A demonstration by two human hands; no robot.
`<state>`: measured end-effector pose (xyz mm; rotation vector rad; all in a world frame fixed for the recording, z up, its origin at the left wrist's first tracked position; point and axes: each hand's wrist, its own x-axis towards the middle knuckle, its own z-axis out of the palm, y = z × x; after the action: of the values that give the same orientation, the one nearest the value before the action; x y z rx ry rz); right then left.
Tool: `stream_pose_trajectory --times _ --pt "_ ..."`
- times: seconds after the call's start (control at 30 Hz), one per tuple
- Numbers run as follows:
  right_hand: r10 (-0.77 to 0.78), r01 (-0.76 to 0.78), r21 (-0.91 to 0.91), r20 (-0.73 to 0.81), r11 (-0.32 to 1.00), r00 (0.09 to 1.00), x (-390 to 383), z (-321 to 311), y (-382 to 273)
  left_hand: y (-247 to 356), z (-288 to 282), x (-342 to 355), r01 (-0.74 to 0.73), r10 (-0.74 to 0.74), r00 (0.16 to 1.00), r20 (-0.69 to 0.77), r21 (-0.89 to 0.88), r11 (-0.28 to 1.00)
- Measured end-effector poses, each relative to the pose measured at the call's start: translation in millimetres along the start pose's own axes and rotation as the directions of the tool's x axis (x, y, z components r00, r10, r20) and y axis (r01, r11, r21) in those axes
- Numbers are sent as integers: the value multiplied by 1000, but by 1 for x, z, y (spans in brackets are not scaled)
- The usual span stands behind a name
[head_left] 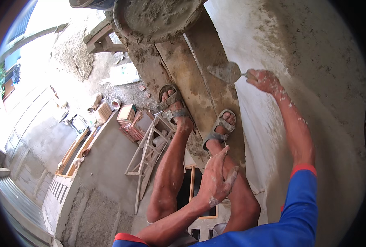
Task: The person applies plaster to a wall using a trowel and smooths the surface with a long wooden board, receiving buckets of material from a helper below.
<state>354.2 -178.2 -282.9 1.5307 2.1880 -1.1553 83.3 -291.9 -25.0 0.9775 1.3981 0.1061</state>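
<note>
My right hand grips the handle of a trowel, its flat blade smeared with grey mortar and pointing left over the planks. Close on the right of that hand rises a plastered wall, partly wet and darker. My left hand is spread in front of my right shin, fingers stretched out and nothing in them, with grey specks on the skin. Beyond my feet, a round basin of wet mortar rests at the far end of the planks.
I stand in sandals on wooden planks raised above the ground. Below on the left are a wooden trestle, stacked reddish tiles, a sand heap and a window frame. Another wooden support stands beside the basin.
</note>
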Motion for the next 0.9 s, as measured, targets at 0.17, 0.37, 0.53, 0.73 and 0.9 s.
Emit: stream_pose_trajectory --times 0.17,0.37,0.53,0.73,0.9 --pt "128 -127 152 6 980 992 11 -20 -13 0 -5 5 33 -34 999 25 54 998" --pt "356 -273 395 -154 877 921 6 5 -57 -9 -3 10 62 -62 998 1 3 998" --pt "-15 12 -23 -119 1000 993 21 44 -53 -6 -3 13 58 -58 998 14 -11 998" --pt "413 -277 336 -456 900 788 63 -32 3 -4 -2 14 40 -41 998 48 7 999" --pt "163 -137 301 -61 944 985 47 -7 -81 -1 -7 15 66 -70 994 79 47 997"
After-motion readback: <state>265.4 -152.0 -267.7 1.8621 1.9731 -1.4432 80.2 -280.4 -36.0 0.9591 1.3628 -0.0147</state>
